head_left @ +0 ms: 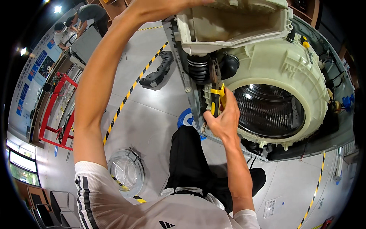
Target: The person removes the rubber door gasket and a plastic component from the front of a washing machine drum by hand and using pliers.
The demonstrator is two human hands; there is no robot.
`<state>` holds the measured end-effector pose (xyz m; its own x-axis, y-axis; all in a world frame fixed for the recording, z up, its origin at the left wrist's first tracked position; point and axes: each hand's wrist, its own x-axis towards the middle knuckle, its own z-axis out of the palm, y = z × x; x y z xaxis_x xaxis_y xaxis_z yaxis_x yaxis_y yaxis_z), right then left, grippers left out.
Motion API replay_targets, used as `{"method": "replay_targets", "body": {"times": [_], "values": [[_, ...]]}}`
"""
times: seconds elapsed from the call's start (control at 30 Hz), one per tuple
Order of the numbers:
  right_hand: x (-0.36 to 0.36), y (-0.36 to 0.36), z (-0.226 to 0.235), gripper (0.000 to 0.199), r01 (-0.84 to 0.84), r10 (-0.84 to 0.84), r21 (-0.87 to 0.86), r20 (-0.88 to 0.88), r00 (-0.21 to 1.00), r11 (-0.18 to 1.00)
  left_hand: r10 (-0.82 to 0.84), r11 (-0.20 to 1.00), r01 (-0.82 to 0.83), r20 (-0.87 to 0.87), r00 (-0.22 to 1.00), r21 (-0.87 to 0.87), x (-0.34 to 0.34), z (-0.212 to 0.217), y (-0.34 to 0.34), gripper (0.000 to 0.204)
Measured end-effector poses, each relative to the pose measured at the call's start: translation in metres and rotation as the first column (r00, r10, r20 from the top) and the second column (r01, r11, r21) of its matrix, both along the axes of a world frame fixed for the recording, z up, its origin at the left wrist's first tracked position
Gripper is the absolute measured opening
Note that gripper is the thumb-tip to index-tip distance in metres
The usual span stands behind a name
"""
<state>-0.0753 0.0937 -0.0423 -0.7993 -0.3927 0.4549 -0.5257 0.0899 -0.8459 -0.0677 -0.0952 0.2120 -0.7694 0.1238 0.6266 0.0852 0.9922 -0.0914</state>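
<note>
In my right hand point(225, 118) is a pair of pliers point(215, 102) with yellow and black handles. Their metal jaws point up between a black ribbed hose point(198, 68) and a rounded black rubber hose point(229, 65). Both hoses sit below the cream detergent drawer housing point(234, 26) of an opened washing machine. Beside my right hand is the cream tub point(263, 72), with the steel drum point(268, 110) inside its round opening. My left hand point(160, 8) reaches across to the top of the housing; the upper picture edge cuts off its fingers.
A yellow-handled screwdriver point(306, 44) rests on the tub's far side. On the floor lie a black curved part point(158, 70) and a round glass door point(126, 171). A red metal frame point(51, 110) stands left; two people work by a grey cabinet point(85, 44) farther back.
</note>
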Motion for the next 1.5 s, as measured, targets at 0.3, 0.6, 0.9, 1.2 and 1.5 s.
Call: {"method": "replay_targets", "body": {"times": [0.3,0.6,0.9,1.2,1.5], "values": [[-0.003,0.034,0.043,0.061,-0.222,0.187,0.174,0.199,0.962,0.959,0.063,0.992,-0.064,-0.018,0.998,-0.104,0.008,0.005,0.007,0.059],[-0.006,0.038,0.032,0.065,0.099,-0.046,0.286,-0.187,0.981,0.953,0.036,0.993,-0.050,-0.121,0.992,-0.110,0.000,0.004,0.014,0.068],[-0.001,0.051,0.053,0.060,-0.085,0.065,0.334,0.069,0.996,0.939,-0.005,0.999,0.001,-0.097,0.995,-0.045,-0.001,0.002,0.009,0.068],[-0.008,0.063,0.068,0.055,-0.164,0.124,0.387,0.128,0.984,0.907,0.013,0.994,-0.018,-0.047,0.999,-0.106,0.006,0.005,0.018,0.068],[-0.005,0.067,0.063,0.051,-0.149,0.125,0.400,0.085,0.988,0.904,-0.012,0.977,-0.001,-0.057,0.998,-0.215,0.008,0.006,0.021,0.069]]}}
